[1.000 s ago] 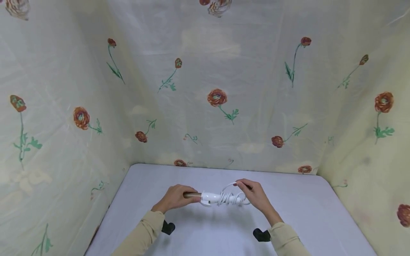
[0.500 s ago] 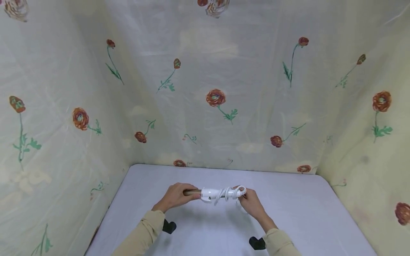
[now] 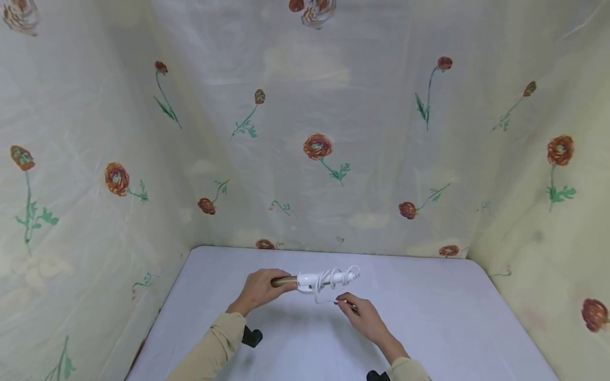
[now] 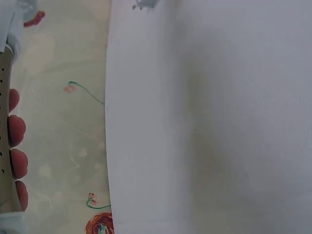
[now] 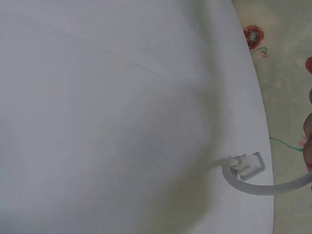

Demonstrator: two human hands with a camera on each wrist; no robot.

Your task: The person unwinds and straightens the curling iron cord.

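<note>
In the head view, my left hand [image 3: 262, 290] grips the gold-brown barrel [image 3: 282, 281] of what looks like a curling iron, held above the table. Its white handle [image 3: 310, 279] points right, with a white cord [image 3: 332, 276] looped loosely around it. Below the handle's right end, my right hand [image 3: 363, 316] pinches a length of that cord. The left wrist view shows small holes along the barrel [image 4: 5, 131] and curled fingers [image 4: 17, 163] behind it. In the right wrist view, the cord [image 5: 265, 190] curves from the fingers toward a white ribbed piece [image 5: 248, 165].
A white-covered table [image 3: 443, 307] lies under both hands. Flower-printed sheeting [image 3: 362, 159] rises behind it and along both sides. Dark pieces [image 3: 252, 337] show beside the sleeves at each wrist.
My right hand has come down and toward me from the handle's end, drawing the cord below the handle. The coils look looser. My left hand has kept its grip on the barrel.
</note>
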